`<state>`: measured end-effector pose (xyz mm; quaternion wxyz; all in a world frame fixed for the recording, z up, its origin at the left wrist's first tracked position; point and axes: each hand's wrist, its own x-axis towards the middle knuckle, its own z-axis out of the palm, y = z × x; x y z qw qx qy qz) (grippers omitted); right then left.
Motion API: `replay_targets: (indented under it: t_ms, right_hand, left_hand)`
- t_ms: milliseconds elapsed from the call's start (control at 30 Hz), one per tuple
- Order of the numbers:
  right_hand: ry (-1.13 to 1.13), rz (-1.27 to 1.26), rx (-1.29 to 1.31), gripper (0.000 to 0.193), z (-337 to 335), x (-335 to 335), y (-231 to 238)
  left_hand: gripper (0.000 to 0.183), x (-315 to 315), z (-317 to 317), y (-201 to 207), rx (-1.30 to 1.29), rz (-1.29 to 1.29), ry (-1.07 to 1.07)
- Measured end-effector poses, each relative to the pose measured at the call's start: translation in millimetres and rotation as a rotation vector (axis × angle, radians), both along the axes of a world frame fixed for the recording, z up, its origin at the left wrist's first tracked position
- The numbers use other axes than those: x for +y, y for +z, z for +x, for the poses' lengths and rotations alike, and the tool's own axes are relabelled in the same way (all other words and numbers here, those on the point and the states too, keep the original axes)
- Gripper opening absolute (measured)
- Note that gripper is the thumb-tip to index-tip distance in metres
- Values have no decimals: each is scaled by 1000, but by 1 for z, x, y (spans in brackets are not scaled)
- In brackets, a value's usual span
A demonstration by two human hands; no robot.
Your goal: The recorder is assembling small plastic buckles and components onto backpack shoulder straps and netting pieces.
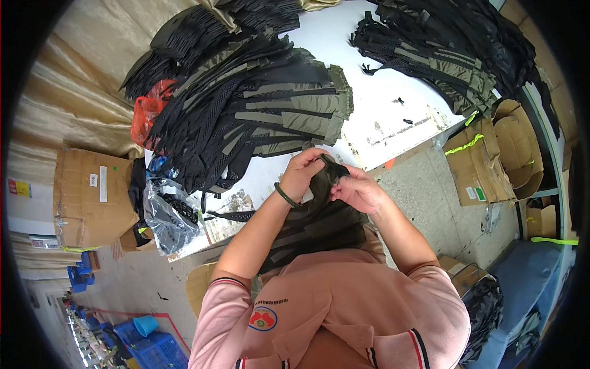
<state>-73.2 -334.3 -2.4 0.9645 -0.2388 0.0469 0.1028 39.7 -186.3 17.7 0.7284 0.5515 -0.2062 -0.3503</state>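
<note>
In front of my chest, over the table's near edge, a dark olive fabric piece (pixel 321 190) is bunched between my two hands. My left hand (pixel 298 176), with a dark green band at the wrist, pinches its upper edge. Fingers of my right hand (pixel 362 192) are closed on its other side, a short way apart from the left. More black and olive strips of fabric (pixel 319 235) lie across my lap below. Just beyond my hands, a large fanned pile of black and olive sewn pieces with mesh straps (pixel 289 114) covers the table.
The white table (pixel 384 104) carries another pile of similar pieces (pixel 442 61) at the far right. A red plastic bag (pixel 144 120) and a clear bag (pixel 172 215) are at left. Cardboard boxes stand left (pixel 92 200) and right (pixel 476 166). Blue crates (pixel 157 352) sit lower left.
</note>
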Motion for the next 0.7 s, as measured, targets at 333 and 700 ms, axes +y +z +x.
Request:
replay_targets:
  t_ms: [333, 700]
  right_hand:
    - [-554, -1242, -143, 6, 11, -7, -5]
    - [-580, -1114, 114, 10, 19, -29, -5]
  left_hand:
    - [26, 4, -8, 7, -141, 358, -93]
    - [39, -1, -13, 8, 34, 442, 77]
